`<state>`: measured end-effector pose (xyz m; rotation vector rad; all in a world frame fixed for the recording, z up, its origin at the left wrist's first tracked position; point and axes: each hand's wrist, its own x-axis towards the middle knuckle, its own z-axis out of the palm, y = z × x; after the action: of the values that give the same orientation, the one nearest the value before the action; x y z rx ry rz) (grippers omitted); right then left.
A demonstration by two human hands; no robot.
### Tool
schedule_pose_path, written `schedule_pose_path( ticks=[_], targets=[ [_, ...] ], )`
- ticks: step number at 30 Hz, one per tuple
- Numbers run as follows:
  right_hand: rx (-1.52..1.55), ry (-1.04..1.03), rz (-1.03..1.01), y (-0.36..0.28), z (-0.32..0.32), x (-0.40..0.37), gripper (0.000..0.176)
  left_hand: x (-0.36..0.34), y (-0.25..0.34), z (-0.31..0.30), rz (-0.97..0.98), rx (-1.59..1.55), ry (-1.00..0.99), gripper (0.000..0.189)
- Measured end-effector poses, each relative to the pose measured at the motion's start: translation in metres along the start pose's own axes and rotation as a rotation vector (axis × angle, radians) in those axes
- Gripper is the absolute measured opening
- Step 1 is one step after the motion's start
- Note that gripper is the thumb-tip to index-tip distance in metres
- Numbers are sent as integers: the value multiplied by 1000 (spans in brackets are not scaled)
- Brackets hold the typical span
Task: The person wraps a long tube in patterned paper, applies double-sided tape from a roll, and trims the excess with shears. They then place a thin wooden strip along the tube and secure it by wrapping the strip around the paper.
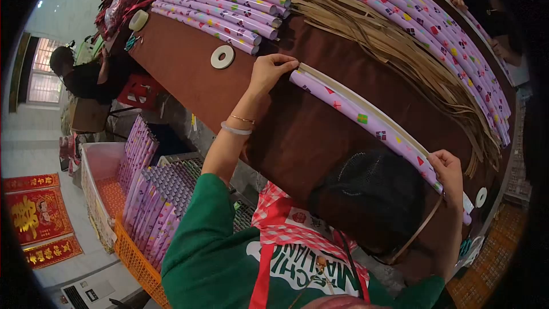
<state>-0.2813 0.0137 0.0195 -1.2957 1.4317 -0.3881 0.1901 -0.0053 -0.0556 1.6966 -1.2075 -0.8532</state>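
Note:
A long purple patterned roll (366,126) lies across the brown table, with a narrow pale strip (360,103) along its far side. My left hand (273,73) pinches the strip's end at the left tip of the roll. At the other end, my right hand (448,174) has its fingers closed on the strip beside the roll. A thin brown strip (420,232) hangs below my right hand. The black cap (366,194) hides part of the near table area.
Purple rolls (223,11) and brown strips (389,40) lie across the brown table (177,80), near a white tape ring (222,56). More rolls (440,46) sit at the right. An orange basket (137,263) is at lower left. Other people (86,74) work nearby.

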Motion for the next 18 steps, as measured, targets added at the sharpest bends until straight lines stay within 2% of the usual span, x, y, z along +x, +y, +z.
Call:
schedule_pose_path(
  ticks=[2,5,18],
  targets=[
    [-37,33,15,-4,2,-1,16,-1,7,-2,-13,52,-80,25],
    [-27,40,12,4,-1,2,16,0,5,-2,-16,54,-94,26],
    [-28,27,22,3,1,0,18,-2,12,-1,-12,116,-61,24]
  ],
)
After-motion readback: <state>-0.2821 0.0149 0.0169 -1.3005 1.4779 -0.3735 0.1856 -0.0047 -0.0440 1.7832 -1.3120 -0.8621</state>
